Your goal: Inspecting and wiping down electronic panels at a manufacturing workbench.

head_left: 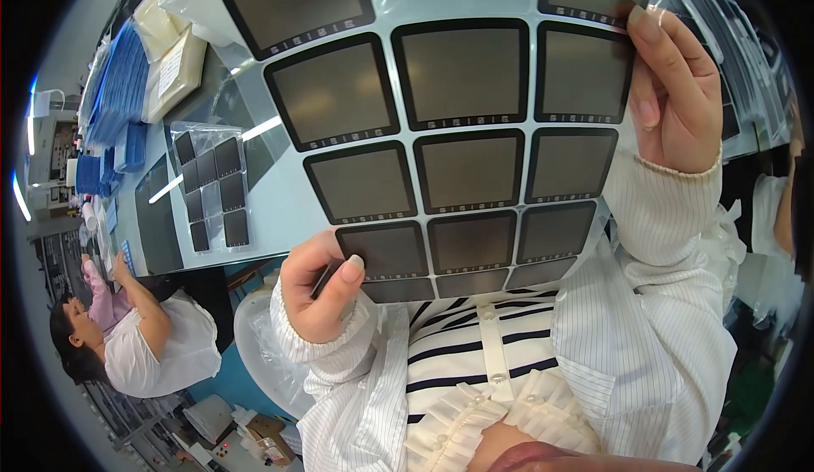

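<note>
A large clear sheet [469, 171] carrying rows of dark, black-bordered rectangular panels is raised in front of me, tilted above the table. Its lower left edge is pinched between the thumb and fingers of my left hand [326, 290]. A small dark piece shows between those fingers; I cannot tell whether it belongs to the sheet. My right hand [678, 91] grips the upper right edge, thumb in front. The sheet hides most of the table's middle, and its top runs out of view.
On the glass-topped table [288, 188] at left lies a clear sleeve [212, 175] of smaller dark panels. Beyond it stand blue stacks [114, 82] and wrapped white packs [175, 78]. Clear sheets [721, 40] are piled at right. A white tub [254, 328] and a co-worker [165, 345] are lower left.
</note>
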The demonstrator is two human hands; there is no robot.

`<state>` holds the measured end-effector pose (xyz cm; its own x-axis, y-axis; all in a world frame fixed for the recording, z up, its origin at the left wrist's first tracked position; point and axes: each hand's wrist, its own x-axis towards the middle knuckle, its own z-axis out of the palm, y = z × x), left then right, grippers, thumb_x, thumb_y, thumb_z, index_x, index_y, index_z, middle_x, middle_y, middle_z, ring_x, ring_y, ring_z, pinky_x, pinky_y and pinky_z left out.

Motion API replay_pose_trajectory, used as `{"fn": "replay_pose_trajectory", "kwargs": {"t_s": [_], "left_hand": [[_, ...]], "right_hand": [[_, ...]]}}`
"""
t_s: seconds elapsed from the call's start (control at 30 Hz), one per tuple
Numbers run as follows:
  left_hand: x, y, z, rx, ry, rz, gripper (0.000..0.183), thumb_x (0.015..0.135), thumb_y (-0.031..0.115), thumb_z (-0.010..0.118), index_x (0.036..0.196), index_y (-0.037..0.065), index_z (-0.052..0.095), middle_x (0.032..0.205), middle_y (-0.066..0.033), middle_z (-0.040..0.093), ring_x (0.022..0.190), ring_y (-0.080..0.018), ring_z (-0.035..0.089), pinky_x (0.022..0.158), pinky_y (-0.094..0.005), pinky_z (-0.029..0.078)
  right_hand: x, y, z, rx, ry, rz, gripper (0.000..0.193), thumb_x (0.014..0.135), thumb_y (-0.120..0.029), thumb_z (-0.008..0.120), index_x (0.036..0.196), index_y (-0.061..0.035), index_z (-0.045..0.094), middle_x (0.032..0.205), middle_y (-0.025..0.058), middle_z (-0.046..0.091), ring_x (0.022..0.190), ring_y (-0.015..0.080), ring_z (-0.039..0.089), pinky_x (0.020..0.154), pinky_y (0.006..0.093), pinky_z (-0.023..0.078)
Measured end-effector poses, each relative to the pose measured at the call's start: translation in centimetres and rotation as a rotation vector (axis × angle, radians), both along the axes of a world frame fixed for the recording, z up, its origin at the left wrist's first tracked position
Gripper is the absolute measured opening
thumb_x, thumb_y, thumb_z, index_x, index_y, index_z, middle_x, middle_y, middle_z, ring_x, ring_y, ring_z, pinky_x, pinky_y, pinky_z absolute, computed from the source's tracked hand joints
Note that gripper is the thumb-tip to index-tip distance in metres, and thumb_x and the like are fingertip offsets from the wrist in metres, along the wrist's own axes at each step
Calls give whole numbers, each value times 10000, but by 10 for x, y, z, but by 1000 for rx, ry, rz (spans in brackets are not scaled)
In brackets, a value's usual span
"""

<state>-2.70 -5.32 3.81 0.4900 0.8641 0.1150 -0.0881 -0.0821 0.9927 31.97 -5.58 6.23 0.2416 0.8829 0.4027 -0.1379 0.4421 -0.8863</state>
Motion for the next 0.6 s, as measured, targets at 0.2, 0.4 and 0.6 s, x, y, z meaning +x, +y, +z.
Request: {"fn": "replay_pose_trajectory", "kwargs": {"t_s": [0.2,0.4,0.6], "left_hand": [[-12,0,0,-1,12,76,132,834,80,555,796,-46,567,661,-35,539,547,-72,418,518,-215,316],[-18,1,-1,-23,4,108,130,835,80,556,811,-46,575,697,-31,555,554,-57,402,529,-207,306],[-25,2,1,-50,-24,112,149,849,97,556,847,-49,582,777,-49,587,619,-66,435,593,-206,329]], "right_hand": [[-15,11,2,24,11,28,233,918,-91,509,1109,14,594,897,82,672,415,14,422,452,106,351],[-37,15,13,-14,25,-86,224,916,-124,526,1077,13,600,787,69,658,402,13,413,416,127,327],[-47,20,29,-126,239,52,97,859,7,564,909,52,634,735,113,649,440,106,551,394,179,422]]}}
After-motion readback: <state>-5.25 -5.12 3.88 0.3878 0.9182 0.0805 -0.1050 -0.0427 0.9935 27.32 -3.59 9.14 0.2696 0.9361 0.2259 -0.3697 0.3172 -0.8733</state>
